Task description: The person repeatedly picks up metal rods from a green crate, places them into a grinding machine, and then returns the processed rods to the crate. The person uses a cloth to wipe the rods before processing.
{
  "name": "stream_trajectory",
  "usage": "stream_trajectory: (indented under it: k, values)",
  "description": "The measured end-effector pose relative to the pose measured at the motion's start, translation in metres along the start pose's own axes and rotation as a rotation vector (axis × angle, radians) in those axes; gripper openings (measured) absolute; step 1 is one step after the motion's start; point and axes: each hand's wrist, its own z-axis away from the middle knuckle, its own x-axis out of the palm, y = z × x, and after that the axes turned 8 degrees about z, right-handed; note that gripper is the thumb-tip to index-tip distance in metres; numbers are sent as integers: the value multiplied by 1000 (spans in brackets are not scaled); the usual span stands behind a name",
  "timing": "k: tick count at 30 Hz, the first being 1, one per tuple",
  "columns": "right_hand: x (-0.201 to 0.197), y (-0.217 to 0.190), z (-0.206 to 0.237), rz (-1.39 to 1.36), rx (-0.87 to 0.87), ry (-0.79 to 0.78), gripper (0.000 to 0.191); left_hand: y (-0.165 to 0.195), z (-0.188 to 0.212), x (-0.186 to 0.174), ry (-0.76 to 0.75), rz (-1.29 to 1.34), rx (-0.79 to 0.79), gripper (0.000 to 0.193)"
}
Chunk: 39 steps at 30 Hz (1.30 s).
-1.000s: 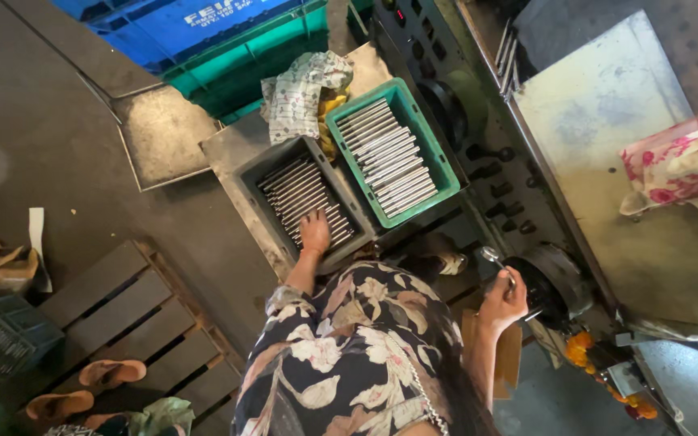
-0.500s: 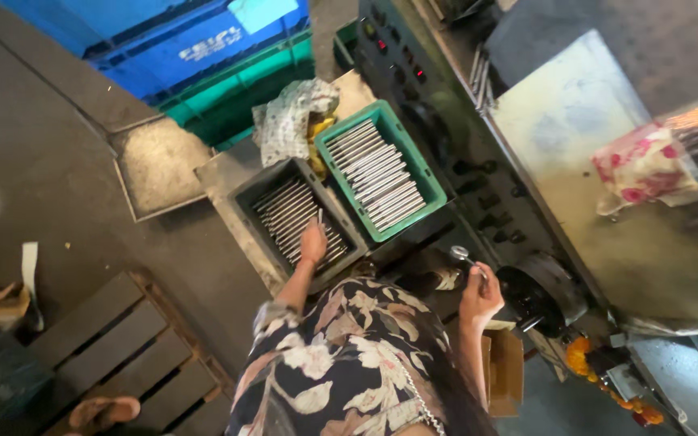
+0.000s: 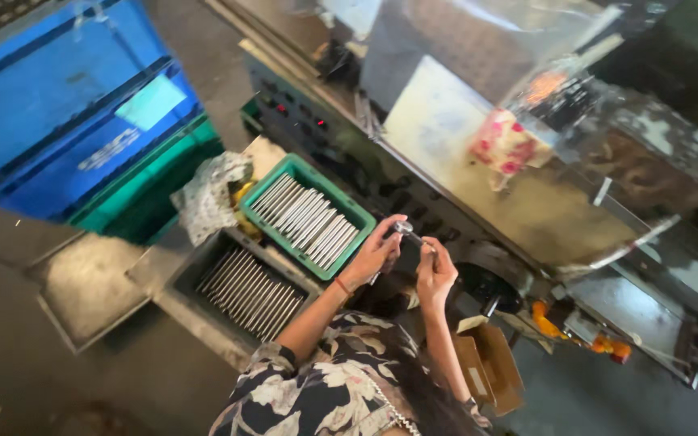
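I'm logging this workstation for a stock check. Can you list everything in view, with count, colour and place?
green crate: one, green, holds a row of metal rods, beside the machine
grey tray: one, grey metal, holds more metal rods, left of the green crate
patterned cloth: one, white and grey, behind the grey tray
blue crates: stacked, blue, upper left
machine: one, grey metal, dark control panel, upper right
floral cloth: one, pink and white, on the machine
cardboard box: one, brown, open, on the floor
metal rod: one, silver, held between both hands
left hand: grips the metal rod
right hand: grips the metal rod
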Motion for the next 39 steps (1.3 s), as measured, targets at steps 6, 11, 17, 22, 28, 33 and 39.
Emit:
stream_trajectory:
  k: [6, 11, 17, 22, 28, 33, 39]
  values:
    - [-31, 10, -4, -292, 164, -6, 23, -8, -17, 31, 33, -115, 130, 39]
    - [-68, 50, -27, -830, 842, -428, 34, 20, -24, 28, -394, -1093, 582, 47]
    - [-76, 58, -36, -822, 733, -369, 37, 21, -46, 53, -282, -932, 627, 31]
    - [-88, 27, -52, 154, -229, -256, 22, 28, -71, 73, -65, -384, -109, 18]
    - [-119, 5, -74, 612, -868, -162, 21, 22, -62, 103, -47, -232, -254, 15]
    - [-146, 9, -86, 707, -903, -260, 24, 6, -58, 129, -77, -398, 51, 19]
    - [-155, 10, -79, 548, -749, -168, 25, 7, -67, 148, -121, -481, 87, 18]
